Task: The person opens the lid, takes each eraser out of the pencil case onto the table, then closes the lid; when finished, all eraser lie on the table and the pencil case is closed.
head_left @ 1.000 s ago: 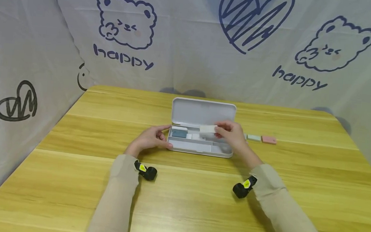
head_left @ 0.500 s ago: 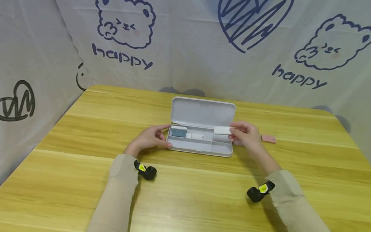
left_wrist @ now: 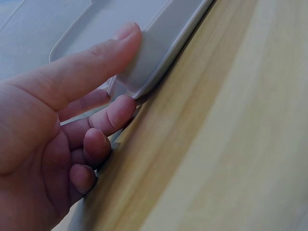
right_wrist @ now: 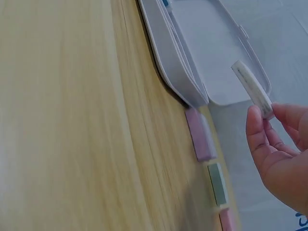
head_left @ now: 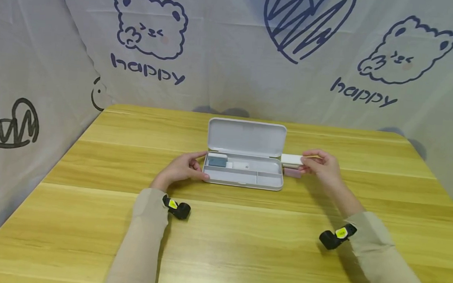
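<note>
A white pencil case (head_left: 246,136) stands with its lid raised. Its left end is gripped by my left hand (head_left: 181,170), the thumb over the rim and the fingers (left_wrist: 113,115) curled at the corner in the left wrist view. Inside lie a blue-and-white eraser (head_left: 217,160) and a white one near it. My right hand (head_left: 324,169) pinches a white eraser (head_left: 290,160) by one end, just past the case's right end. In the right wrist view that block is held up above the row of erasers.
On the table (head_left: 219,246), right of the case, lies a purple eraser (right_wrist: 199,134), followed by a green eraser (right_wrist: 218,184) and a pink eraser (right_wrist: 226,220). The right hand hides the last two from the head view. A printed cloth (head_left: 224,62) hangs behind the table.
My right hand has carried the white eraser rightward, from over the case to beyond its right end. My left hand has stayed at the case's left end.
</note>
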### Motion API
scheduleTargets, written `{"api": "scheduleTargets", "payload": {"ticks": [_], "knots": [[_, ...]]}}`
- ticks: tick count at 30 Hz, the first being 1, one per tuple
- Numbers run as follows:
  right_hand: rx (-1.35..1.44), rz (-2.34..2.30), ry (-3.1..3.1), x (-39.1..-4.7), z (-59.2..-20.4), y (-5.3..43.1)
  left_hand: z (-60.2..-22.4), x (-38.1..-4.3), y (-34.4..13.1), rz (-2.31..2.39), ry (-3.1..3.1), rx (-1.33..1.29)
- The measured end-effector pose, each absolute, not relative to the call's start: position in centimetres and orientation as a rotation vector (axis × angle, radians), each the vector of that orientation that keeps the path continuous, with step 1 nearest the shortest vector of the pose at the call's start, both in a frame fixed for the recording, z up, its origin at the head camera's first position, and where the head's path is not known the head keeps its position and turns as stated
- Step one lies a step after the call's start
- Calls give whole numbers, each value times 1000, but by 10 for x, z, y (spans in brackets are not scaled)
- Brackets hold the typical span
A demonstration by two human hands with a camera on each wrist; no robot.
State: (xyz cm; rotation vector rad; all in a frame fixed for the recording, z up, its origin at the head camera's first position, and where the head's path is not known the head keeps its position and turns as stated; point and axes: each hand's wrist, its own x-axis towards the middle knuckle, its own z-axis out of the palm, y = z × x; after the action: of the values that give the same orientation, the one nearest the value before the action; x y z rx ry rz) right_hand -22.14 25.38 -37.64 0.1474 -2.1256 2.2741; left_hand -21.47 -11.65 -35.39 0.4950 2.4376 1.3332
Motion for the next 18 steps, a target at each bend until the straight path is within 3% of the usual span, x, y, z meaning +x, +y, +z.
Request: {"api": "scheduleTargets", "payload": {"ticks": [4, 18], "knots": [[180, 2327, -2072, -228, -387, 274, -354, -215, -117, 1329, 2443, 497], [103, 2328, -2164, -211, -371, 296, -369, -224, -119, 1345, 2449, 510]]}}
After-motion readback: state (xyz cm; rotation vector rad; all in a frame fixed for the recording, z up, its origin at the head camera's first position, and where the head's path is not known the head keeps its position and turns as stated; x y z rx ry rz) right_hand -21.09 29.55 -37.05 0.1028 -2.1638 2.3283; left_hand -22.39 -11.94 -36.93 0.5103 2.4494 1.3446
